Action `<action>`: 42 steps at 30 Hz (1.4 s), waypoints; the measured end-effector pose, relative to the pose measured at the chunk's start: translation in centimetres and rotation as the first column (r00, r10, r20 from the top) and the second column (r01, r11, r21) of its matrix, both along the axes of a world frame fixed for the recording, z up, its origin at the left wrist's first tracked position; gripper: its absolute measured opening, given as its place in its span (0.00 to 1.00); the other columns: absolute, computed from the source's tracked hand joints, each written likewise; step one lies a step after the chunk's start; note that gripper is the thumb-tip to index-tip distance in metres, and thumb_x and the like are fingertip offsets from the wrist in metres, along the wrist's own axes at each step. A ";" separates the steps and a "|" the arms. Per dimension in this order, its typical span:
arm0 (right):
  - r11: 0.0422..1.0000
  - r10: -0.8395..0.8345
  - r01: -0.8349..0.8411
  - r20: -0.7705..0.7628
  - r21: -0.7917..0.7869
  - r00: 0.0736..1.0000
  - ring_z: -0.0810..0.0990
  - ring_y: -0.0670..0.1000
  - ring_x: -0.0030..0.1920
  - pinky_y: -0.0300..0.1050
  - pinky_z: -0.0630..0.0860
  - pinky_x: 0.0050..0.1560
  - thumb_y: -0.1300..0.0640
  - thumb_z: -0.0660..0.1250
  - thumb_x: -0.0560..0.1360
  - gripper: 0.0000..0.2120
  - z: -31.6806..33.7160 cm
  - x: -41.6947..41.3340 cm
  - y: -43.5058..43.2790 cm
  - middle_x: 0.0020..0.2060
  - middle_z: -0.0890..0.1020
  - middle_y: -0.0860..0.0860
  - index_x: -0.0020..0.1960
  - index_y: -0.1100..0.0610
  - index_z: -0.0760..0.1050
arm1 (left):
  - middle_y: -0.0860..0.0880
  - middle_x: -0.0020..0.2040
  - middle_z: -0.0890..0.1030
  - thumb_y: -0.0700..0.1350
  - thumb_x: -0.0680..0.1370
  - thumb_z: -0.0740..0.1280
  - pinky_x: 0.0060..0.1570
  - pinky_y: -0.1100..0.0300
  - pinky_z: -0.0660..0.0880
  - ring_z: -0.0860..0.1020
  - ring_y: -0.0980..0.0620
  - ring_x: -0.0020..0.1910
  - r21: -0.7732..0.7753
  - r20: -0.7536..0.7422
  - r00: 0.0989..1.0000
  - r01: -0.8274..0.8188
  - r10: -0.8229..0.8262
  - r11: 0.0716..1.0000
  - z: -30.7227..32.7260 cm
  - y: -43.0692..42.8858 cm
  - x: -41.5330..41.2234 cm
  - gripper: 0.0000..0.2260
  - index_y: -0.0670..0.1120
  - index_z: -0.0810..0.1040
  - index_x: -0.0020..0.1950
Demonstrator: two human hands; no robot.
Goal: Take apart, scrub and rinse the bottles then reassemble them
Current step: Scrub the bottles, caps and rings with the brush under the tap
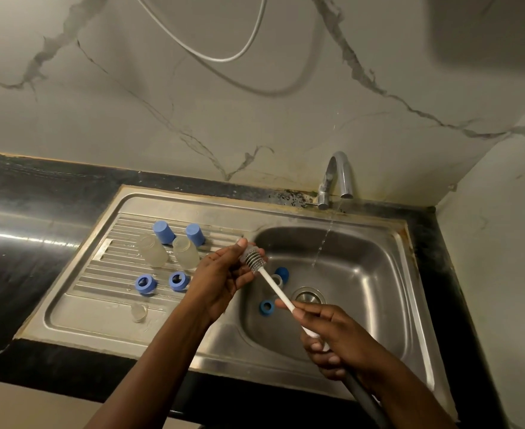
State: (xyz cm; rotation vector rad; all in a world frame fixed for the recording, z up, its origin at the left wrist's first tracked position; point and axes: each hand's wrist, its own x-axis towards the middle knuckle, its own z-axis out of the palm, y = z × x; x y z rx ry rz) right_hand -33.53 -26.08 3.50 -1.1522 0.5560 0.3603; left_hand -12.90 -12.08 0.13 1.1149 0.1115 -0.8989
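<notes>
Left grip [221, 274] pinches clear teat [249, 251] over brush [274, 287] head, at sink [193, 199] basin's 9 o'clock edge. Right grip [332, 332] closed round brush handle. Two bottles [154, 252] [187, 254] on drainboard, 9 o'clock of teat. Tap [337, 178] running.

The brush [274, 287] has its handle swallowed inside the right hand [332, 339], and its grey end runs off the near edge. Fingers of the left hand [221, 274] and the bristles hide most of the clear piece [249, 251] it holds. The shaft crosses a grey-and-blue part [281, 274], too small to identify.
</notes>
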 end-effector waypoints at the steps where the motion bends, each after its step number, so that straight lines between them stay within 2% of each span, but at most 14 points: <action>1: 0.992 -0.015 0.018 0.027 -0.127 1.000 0.59 0.46 0.25 0.36 0.59 0.24 0.49 0.63 0.86 0.14 -0.3 0.2 0.3 0.30 0.66 0.51 0.66 0.36 0.81 | 0.34 0.59 0.85 0.50 0.77 0.73 0.57 0.46 0.82 0.83 0.34 0.64 0.035 0.032 0.999 -0.029 0.028 0.999 -0.2 -0.2 0.0 0.22 0.37 0.82 0.64; 3: 0.877 -0.006 0.069 0.135 -0.475 0.991 0.67 0.44 0.26 0.40 0.66 0.28 0.50 0.63 0.86 0.15 -1.2 0.4 0.3 0.29 0.71 0.45 0.66 0.33 0.80 | 0.35 0.56 0.86 0.50 0.77 0.73 0.55 0.47 0.83 0.84 0.34 0.61 0.091 0.083 0.994 -0.083 0.076 0.992 -0.4 -0.4 -0.2 0.20 0.36 0.83 0.62; 6: 0.351 0.264 -0.061 0.036 -0.934 0.964 0.80 0.46 0.36 0.46 0.77 0.40 0.43 0.57 0.86 0.20 -2.3 0.4 -0.8 0.36 0.80 0.43 0.76 0.30 0.65 | 0.36 0.52 0.87 0.49 0.79 0.74 0.54 0.45 0.84 0.87 0.37 0.55 0.165 0.127 0.980 -0.172 0.152 0.971 -1.0 -0.7 -0.7 0.17 0.37 0.83 0.59; 9: -0.065 0.355 -0.170 -0.182 -0.983 0.917 0.80 0.52 0.40 0.54 0.80 0.43 0.46 0.51 0.87 0.27 -3.3 0.7 -1.3 0.49 0.81 0.47 0.81 0.35 0.43 | 0.37 0.51 0.88 0.49 0.80 0.74 0.59 0.42 0.84 0.88 0.39 0.53 0.234 0.155 0.963 -0.252 0.220 0.939 -1.8 -1.0 -1.3 0.16 0.37 0.84 0.58; 11: -0.179 0.370 -0.172 -0.228 -0.969 0.901 0.80 0.52 0.39 0.53 0.80 0.41 0.49 0.52 0.88 0.29 -3.7 1.1 -0.9 0.51 0.81 0.48 0.82 0.37 0.41 | 0.38 0.50 0.88 0.50 0.81 0.73 0.60 0.42 0.83 0.88 0.40 0.52 0.255 0.180 0.951 -0.291 0.251 0.922 -1.9 -1.3 -1.6 0.15 0.38 0.84 0.58; 13: -0.086 0.341 -0.123 -0.145 -0.989 0.929 0.80 0.51 0.40 0.53 0.80 0.43 0.45 0.51 0.88 0.26 -3.9 1.4 -0.9 0.50 0.82 0.48 0.82 0.36 0.46 | 0.38 0.50 0.88 0.49 0.81 0.73 0.61 0.42 0.82 0.88 0.41 0.53 0.229 0.184 0.949 -0.294 0.255 0.928 -1.6 -1.4 -1.4 0.15 0.38 0.84 0.57; 16: 0.347 0.210 0.029 0.108 -0.937 0.972 0.80 0.48 0.39 0.48 0.78 0.42 0.43 0.59 0.85 0.21 -3.5 1.6 -1.0 0.41 0.82 0.47 0.77 0.31 0.64 | 0.37 0.54 0.87 0.47 0.83 0.70 0.64 0.42 0.81 0.86 0.39 0.58 0.124 0.184 0.961 -0.230 0.206 0.965 -0.6 -1.5 -0.7 0.13 0.38 0.83 0.59; 20: 0.943 -0.075 0.124 0.165 -0.309 0.983 0.64 0.45 0.25 0.39 0.63 0.26 0.50 0.63 0.86 0.15 -1.4 1.7 -0.1 0.29 0.68 0.48 0.69 0.38 0.79 | 0.34 0.58 0.85 0.46 0.85 0.66 0.64 0.44 0.81 0.84 0.38 0.61 -0.116 0.056 0.983 -0.169 0.176 0.979 0.3 -1.3 -0.3 0.12 0.38 0.82 0.59; 26: 0.951 -0.017 0.008 0.029 0.309 0.999 0.52 0.43 0.25 0.35 0.52 0.22 0.46 0.62 0.84 0.17 0.2 1.4 -1.0 0.31 0.58 0.50 0.71 0.44 0.79 | 0.33 0.65 0.82 0.46 0.84 0.64 0.67 0.46 0.79 0.81 0.37 0.67 -0.331 -0.062 0.991 -0.132 0.118 0.934 0.8 -1.9 -0.4 0.14 0.38 0.79 0.64; 31: 0.992 -0.014 0.024 0.080 -0.122 0.997 0.59 0.46 0.25 0.37 0.58 0.24 0.47 0.63 0.85 0.14 -0.4 1.6 -0.4 0.30 0.64 0.50 0.68 0.40 0.80 | 0.34 0.62 0.84 0.47 0.82 0.68 0.64 0.45 0.80 0.83 0.37 0.63 -0.195 0.019 0.987 -0.155 0.162 0.968 0.4 -1.9 -0.4 0.14 0.38 0.81 0.62; 33: 0.864 0.002 0.081 0.164 -0.498 0.987 0.65 0.47 0.26 0.43 0.65 0.26 0.48 0.63 0.86 0.14 -1.1 1.6 -0.4 0.30 0.67 0.49 0.69 0.39 0.79 | 0.35 0.58 0.85 0.48 0.80 0.70 0.61 0.45 0.81 0.85 0.38 0.60 -0.114 0.069 0.982 -0.170 0.178 0.979 0.2 -1.9 -0.5 0.13 0.40 0.83 0.58; 36: 0.331 0.274 -0.066 0.029 -0.941 0.961 0.78 0.47 0.35 0.51 0.78 0.40 0.43 0.57 0.86 0.21 -2.0 1.3 -1.4 0.38 0.80 0.47 0.78 0.35 0.64 | 0.36 0.55 0.87 0.48 0.80 0.71 0.57 0.46 0.83 0.87 0.39 0.56 0.021 0.118 0.973 -0.200 0.196 0.979 -0.2 -1.7 -0.7 0.11 0.41 0.84 0.56; 39: -0.132 0.354 -0.152 -0.190 -0.979 0.916 0.77 0.51 0.38 0.53 0.77 0.39 0.46 0.51 0.88 0.26 -3.0 1.1 -1.7 0.49 0.81 0.48 0.83 0.37 0.46 | 0.37 0.51 0.88 0.48 0.81 0.72 0.55 0.47 0.85 0.87 0.40 0.53 0.139 0.158 0.960 -0.254 0.231 0.957 -0.6 -1.7 -0.7 0.12 0.40 0.84 0.55; 42: -0.224 0.381 -0.124 -0.204 -0.967 0.902 0.75 0.51 0.36 0.51 0.74 0.36 0.51 0.53 0.87 0.29 -3.9 1.1 -1.2 0.52 0.81 0.49 0.84 0.40 0.43 | 0.39 0.49 0.88 0.48 0.83 0.71 0.59 0.44 0.83 0.87 0.40 0.53 0.196 0.202 0.947 -0.289 0.249 0.937 -0.8 -1.9 -0.6 0.11 0.40 0.84 0.54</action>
